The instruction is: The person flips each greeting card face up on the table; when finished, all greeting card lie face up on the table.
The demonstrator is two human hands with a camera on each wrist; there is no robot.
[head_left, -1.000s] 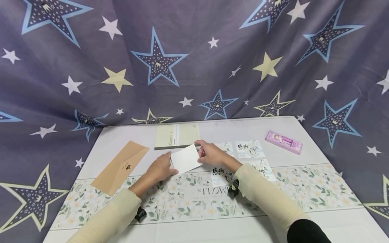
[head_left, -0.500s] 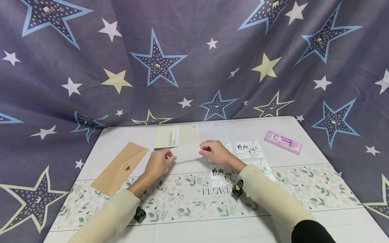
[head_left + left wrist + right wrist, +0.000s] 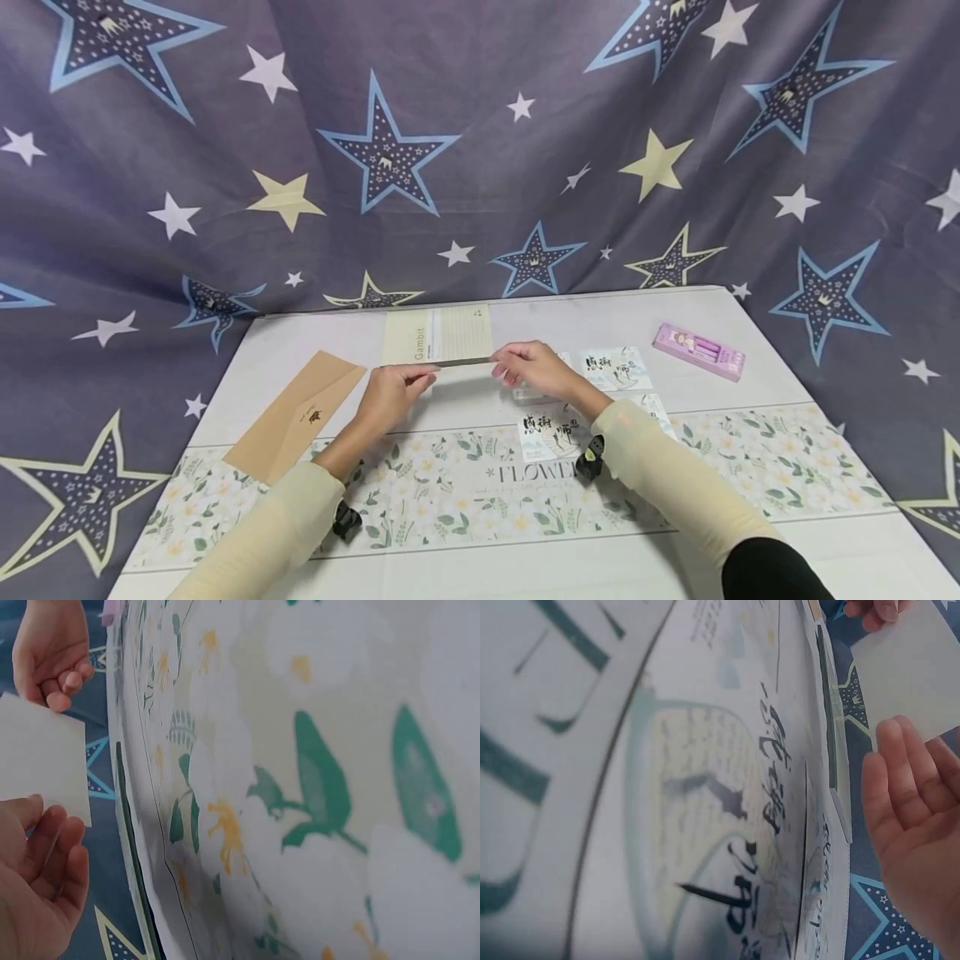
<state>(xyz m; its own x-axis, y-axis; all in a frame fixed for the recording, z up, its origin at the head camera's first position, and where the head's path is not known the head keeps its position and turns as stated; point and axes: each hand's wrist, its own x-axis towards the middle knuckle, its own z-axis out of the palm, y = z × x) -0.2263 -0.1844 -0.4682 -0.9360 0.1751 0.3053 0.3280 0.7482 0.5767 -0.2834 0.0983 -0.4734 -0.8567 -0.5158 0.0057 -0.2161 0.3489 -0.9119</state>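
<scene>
Raised above the table is a blank white card (image 3: 45, 750), turned almost edge-on in the head view, where it shows as a thin line. My left hand (image 3: 392, 397) pinches its left end between thumb and fingers. At the other end my right hand (image 3: 538, 369) pinches it; the right wrist view shows those fingers (image 3: 911, 776) at the card's lower edge. Several printed cards with black brush lettering, one of them a front card (image 3: 551, 433), lie below and right of my right hand, partly covered by that hand and arm.
Behind the hands lies a cream Gambit notebook (image 3: 453, 333). A brown paper envelope (image 3: 296, 417) rests at the left, and a purple pen box (image 3: 700, 352) at the back right. A star-patterned curtain (image 3: 480, 150) hangs behind the table, whose cloth (image 3: 442, 508) has a floral band.
The white card has been lifted and tilted from showing its broad face to nearly edge-on. Both hands have risen slightly and kept hold of its two ends.
</scene>
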